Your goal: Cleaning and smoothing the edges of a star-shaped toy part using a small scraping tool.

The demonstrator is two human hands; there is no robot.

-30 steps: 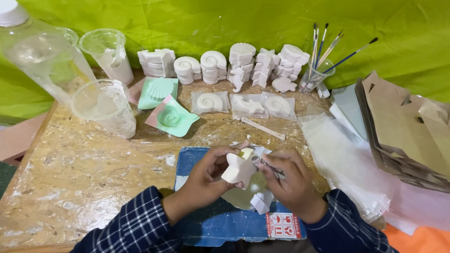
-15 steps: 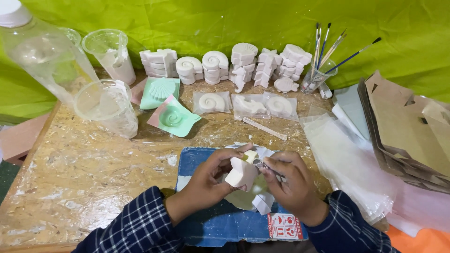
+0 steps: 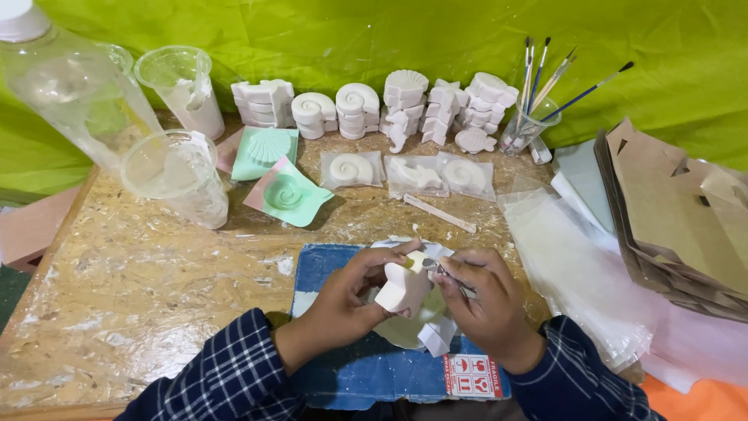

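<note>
The white plaster cast (image 3: pixel 401 290) sits clamped in my left hand (image 3: pixel 348 300), fingers wrapped round it, held just above the blue mat (image 3: pixel 335 269). My right hand (image 3: pixel 487 304), just beside it, pinches a thin metal tool (image 3: pixel 448 277) whose tip touches the cast. Beyond the mat lie green shell moulds (image 3: pixel 284 195) on the bench (image 3: pixel 117 288).

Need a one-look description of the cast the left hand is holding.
On the blue mat at the table's near edge, the left hand grips a white plaster cast. Unlike those stacked along the green backdrop, it is lifted, beside the right hand.
</note>
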